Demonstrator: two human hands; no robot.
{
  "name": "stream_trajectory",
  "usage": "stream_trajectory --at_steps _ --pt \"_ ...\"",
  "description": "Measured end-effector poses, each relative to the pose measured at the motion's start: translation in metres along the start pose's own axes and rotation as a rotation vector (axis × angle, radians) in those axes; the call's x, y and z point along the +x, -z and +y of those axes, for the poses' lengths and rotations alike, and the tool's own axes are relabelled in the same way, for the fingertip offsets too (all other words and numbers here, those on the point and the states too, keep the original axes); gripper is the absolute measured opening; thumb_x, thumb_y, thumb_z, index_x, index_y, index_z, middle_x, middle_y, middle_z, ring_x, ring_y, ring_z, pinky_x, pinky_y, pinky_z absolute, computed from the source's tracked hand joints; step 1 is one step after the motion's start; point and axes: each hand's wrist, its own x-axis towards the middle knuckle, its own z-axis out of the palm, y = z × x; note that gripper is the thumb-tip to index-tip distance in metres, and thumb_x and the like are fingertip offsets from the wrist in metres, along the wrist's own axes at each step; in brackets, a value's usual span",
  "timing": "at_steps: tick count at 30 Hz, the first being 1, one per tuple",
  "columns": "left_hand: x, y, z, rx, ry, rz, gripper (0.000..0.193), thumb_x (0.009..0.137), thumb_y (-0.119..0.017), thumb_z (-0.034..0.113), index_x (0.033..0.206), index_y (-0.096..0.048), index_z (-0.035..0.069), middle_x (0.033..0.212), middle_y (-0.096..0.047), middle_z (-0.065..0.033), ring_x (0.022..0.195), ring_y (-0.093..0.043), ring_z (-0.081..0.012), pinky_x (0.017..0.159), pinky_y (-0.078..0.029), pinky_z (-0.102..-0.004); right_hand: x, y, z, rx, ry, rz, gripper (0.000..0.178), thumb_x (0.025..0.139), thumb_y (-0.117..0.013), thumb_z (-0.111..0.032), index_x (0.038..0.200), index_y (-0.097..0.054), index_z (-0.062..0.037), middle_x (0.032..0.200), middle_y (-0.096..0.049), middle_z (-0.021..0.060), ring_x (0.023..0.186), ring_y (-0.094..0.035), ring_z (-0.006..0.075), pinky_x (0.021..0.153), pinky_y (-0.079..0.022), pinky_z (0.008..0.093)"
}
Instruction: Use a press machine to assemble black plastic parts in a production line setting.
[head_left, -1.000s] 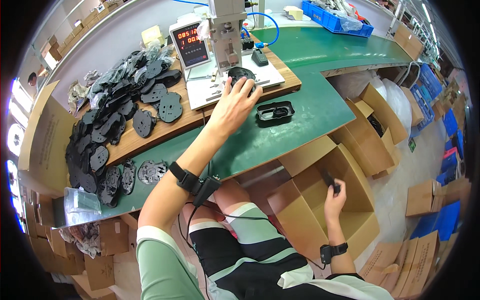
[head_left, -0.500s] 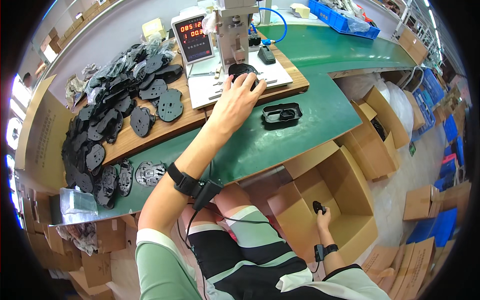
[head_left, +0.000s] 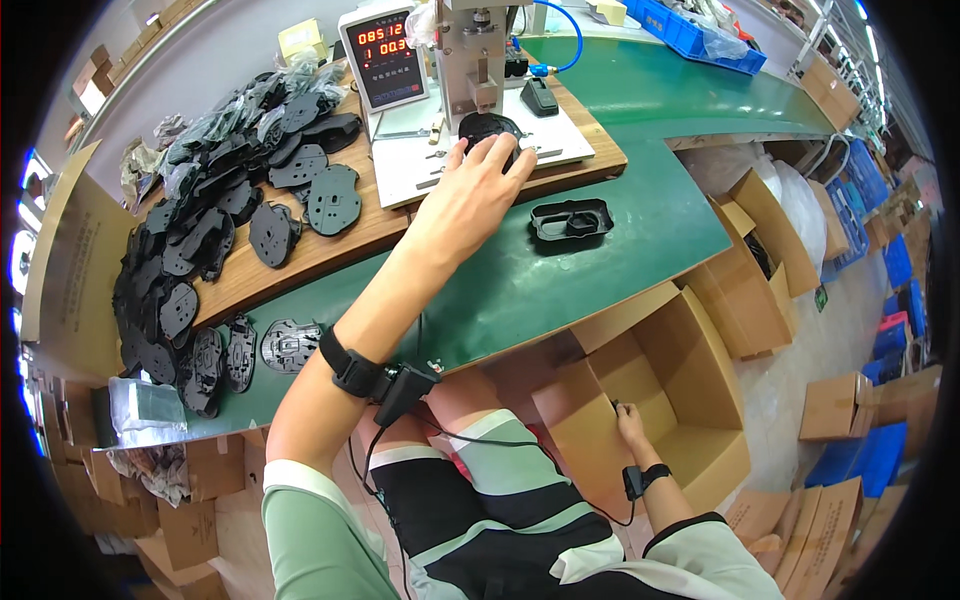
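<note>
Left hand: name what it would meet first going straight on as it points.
The left hand would first meet the black part at its fingertips, which it seems to touch; depth there is unclear.

The bench press (head_left: 476, 62), heaped black plastic parts (head_left: 207, 187) and cardboard cartons (head_left: 692, 342) show a factory workshop.

The press (head_left: 475, 72) blocks passage beyond the left fingers (head_left: 500, 151).

Rounded blk pc (head_left: 487, 127) on wht base (head_left: 400, 178), part hidden; 2nd blk pc (head_left: 616, 404) mostly hid at R grip (head_left: 630, 424).
</note>
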Motion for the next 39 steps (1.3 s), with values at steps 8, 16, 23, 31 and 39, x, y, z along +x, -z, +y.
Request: stream_trajectory --at_steps 8,16,23,31,39 --pt "0.006 -0.015 0.010 0.193 0.066 -0.026 0.059 0.088 -0.065 -0.004 0.145 -0.055 0.008 0.138 -0.053 -0.0239 0.131 -0.055 -0.0410 0.114 -0.047 -0.0516 0.010 -0.007 -0.001 -0.080 0.020 -0.075 0.063 0.113 -0.041 -0.045 0.143 -0.062 0.0063 0.145 -0.063 0.0317 0.140 -0.057 0.0444 0.118 -0.042 0.0450" --pt "0.017 -0.003 0.009 -0.002 0.221 -0.036 0.057 0.090 -0.061 -0.009 0.145 -0.053 0.001 0.127 -0.062 -0.0201 0.121 -0.062 -0.0390 0.112 -0.048 -0.0508 0.002 -0.014 -0.008 -0.109 -0.005 -0.031 0.068 0.114 -0.033 -0.048 0.147 -0.060 0.0049 0.151 -0.060 0.0275 0.145 -0.053 0.0428 0.122 -0.038 0.0452" --pt "0.005 -0.013 0.000 0.104 0.097 0.075 0.045 0.089 -0.061 -0.006 0.134 -0.058 -0.002 0.123 -0.064 -0.0218 0.120 -0.063 -0.0409 0.110 -0.051 -0.0475 0.002 -0.015 -0.013 -0.090 0.000 -0.042 0.066 0.114 -0.034 -0.048 0.145 -0.062 0.0043 0.149 -0.062 0.0283 0.144 -0.053 0.0430 0.122 -0.039 0.0454" --pt "0.012 -0.016 0.022 0.173 0.263 0.022 0.044 0.089 -0.062 -0.004 0.133 -0.059 0.001 0.123 -0.064 -0.0243 0.124 -0.063 -0.0419 0.110 -0.050 -0.0489 0.005 -0.015 -0.008 -0.084 0.020 -0.035 0.067 0.114 -0.035 -0.047 0.142 -0.063 0.0063 0.147 -0.063 0.0296 0.142 -0.055 0.0442 0.120 -0.040 0.0460" --pt "0.014 -0.012 0.027 0.224 0.310 -0.071 0.042 0.090 -0.062 -0.004 0.132 -0.058 0.000 0.118 -0.065 -0.0249 0.121 -0.065 -0.0406 0.109 -0.051 -0.0491 -0.002 -0.015 -0.015 -0.081 -0.003 -0.040 0.066 0.114 -0.035 -0.047 0.140 -0.065 0.0055 0.144 -0.064 0.0302 0.140 -0.057 0.0442 0.119 -0.041 0.0457"
